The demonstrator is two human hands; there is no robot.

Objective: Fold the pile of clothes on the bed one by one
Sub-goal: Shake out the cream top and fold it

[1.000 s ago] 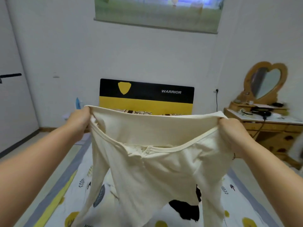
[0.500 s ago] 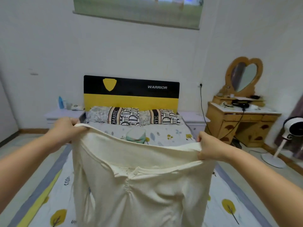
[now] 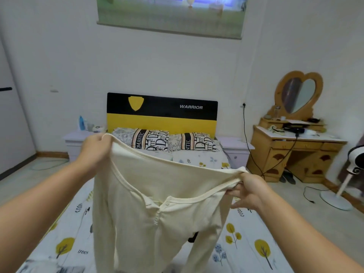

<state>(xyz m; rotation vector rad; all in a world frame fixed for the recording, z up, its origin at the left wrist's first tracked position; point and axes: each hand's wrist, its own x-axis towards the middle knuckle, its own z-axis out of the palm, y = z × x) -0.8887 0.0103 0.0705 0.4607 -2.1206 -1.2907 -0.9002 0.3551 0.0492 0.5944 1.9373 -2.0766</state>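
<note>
Held up in the air over the foot end of the bed (image 3: 246, 231) – a cream long-sleeved top (image 3: 157, 194), buttoned placket facing the camera, body and sleeves hanging limp below the neckline. Left hand (image 3: 94, 150) curled round the left shoulder seam, fingers closed on the fabric; right hand (image 3: 246, 188) pinching the right shoulder, with thumb and upper fingers bunching the cloth and the lower fingers spread loose beneath. Left side raised higher than the right, so the neckline slopes down toward the bed's right edge.

Likely light and very soft – thin ribbed knit, sagging between the two grips, no stiffness to hold any shape alone. Not slippery by the look of it, and stretchy at the wide neck, so probably prone to pulling out of square if tugged. Best taken at the two shoulder points, as now, then laid face down and flat near the middle of the bed. Sleeves apt to twist or tuck under on the way down.

A dark garment (image 3: 192, 237) partly visible behind the hanging top, lying on the bed.
</note>
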